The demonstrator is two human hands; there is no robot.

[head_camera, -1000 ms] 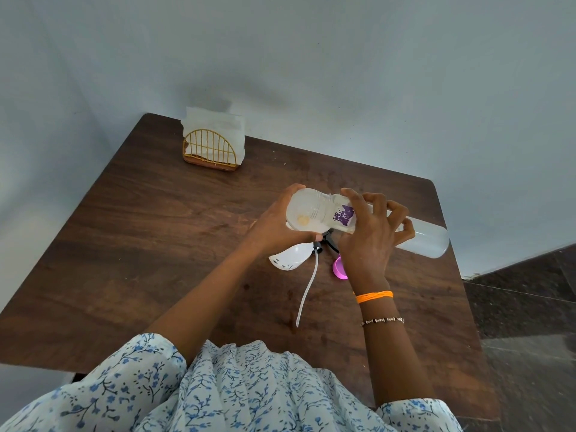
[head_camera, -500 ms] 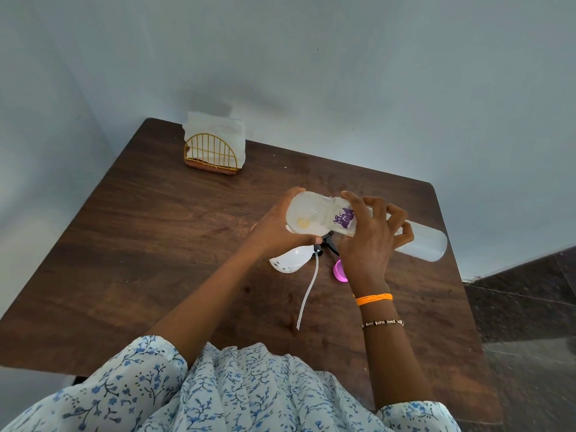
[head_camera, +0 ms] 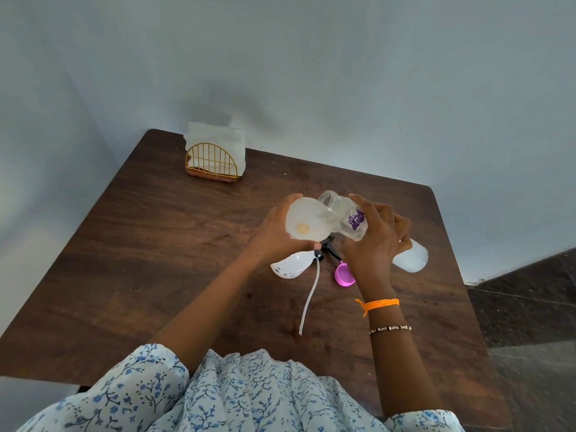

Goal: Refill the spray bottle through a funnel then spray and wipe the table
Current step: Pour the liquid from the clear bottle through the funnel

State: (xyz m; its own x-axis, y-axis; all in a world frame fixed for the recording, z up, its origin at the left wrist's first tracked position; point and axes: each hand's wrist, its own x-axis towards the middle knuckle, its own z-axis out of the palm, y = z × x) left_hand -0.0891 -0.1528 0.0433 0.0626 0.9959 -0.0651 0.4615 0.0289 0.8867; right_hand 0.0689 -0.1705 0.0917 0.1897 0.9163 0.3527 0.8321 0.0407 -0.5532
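Soft, even daylight, faint shadow behind napkin holder [head_camera: 214, 163], wide-angle edge warping.

Plain domestic room, likely home dining or utility corner. Dark wood-grain desk [head_camera: 156, 244] pushed into corner of bare pale blue-grey walls [head_camera: 343, 73]. Gold wire napkin holder [head_camera: 213, 163] with white paper napkins [head_camera: 215, 137] at far edge. Dark speckled stone floor [head_camera: 530, 322] at right. No lab, shop or office fittings visible.
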